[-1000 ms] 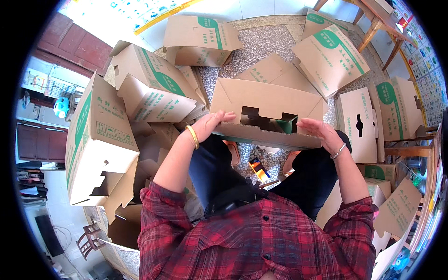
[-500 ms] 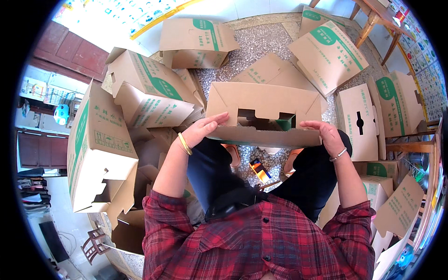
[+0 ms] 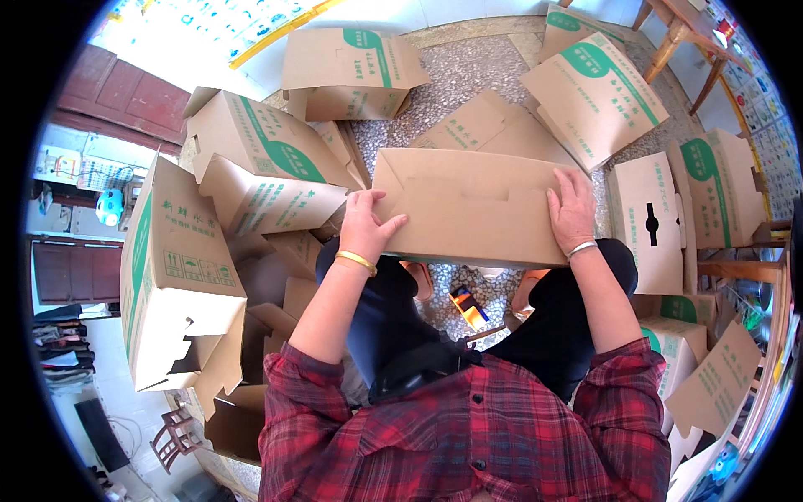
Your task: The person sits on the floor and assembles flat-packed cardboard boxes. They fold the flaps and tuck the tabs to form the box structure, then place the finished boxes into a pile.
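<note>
Head view: the plain cardboard box (image 3: pixel 473 205) rests across the person's knees, above the pebbled floor (image 3: pixel 468 79). Left hand (image 3: pixel 365 224) and right hand (image 3: pixel 572 209) press flat, fingers spread, on its top panel. Green-printed cartons (image 3: pixel 259 138) surround it.

A brown cardboard box (image 3: pixel 473 205) rests across the seated person's knees. The left hand (image 3: pixel 365 226) lies flat on its near left corner, the right hand (image 3: pixel 571 209) flat on its right end. More boxes (image 3: pixel 276 146) crowd the speckled floor (image 3: pixel 468 71) around.
</note>
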Demonstrator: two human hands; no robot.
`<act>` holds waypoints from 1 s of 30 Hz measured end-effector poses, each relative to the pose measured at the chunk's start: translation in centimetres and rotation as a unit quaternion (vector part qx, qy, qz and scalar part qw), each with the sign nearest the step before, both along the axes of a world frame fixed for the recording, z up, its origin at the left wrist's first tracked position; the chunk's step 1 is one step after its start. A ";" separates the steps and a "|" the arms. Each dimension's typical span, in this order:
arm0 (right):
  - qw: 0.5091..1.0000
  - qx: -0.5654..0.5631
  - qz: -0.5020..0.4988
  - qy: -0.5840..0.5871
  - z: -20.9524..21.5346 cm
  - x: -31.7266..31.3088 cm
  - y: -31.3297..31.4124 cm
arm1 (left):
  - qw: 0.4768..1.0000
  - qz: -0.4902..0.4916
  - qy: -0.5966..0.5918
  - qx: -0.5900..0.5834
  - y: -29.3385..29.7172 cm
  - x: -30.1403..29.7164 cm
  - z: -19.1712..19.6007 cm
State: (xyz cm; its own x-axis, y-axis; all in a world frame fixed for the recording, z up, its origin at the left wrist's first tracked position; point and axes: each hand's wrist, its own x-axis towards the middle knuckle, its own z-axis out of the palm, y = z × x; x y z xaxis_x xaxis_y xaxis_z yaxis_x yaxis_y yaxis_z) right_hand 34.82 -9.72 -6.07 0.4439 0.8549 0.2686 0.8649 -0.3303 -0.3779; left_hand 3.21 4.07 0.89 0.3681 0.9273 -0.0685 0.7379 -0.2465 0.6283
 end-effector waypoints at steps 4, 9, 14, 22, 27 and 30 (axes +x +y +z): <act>0.998 -0.040 -0.035 -0.025 -0.8 -0.8 0.3 | 0.981 -0.071 0.084 0.159 -0.6 0.2 -0.3; 0.997 -0.067 -0.019 -0.033 -1.3 -0.7 -0.2 | 0.951 -0.165 0.224 0.137 -2.2 1.3 3.0; 0.997 -0.069 -0.006 -0.046 -1.2 -0.8 -0.3 | 0.936 -0.289 0.099 0.176 -3.9 2.6 2.1; 0.994 -0.076 0.000 -0.083 -1.3 -1.4 -0.1 | 0.922 -0.294 0.197 0.154 -5.2 4.1 -1.9; 0.995 -0.075 -0.002 -0.072 -1.1 -0.9 0.1 | 0.927 -0.278 0.197 0.159 -5.3 4.6 -1.9; 0.996 -0.057 0.026 -0.070 -1.6 -0.5 -0.4 | 0.931 -0.252 0.213 0.153 -5.1 4.8 -2.6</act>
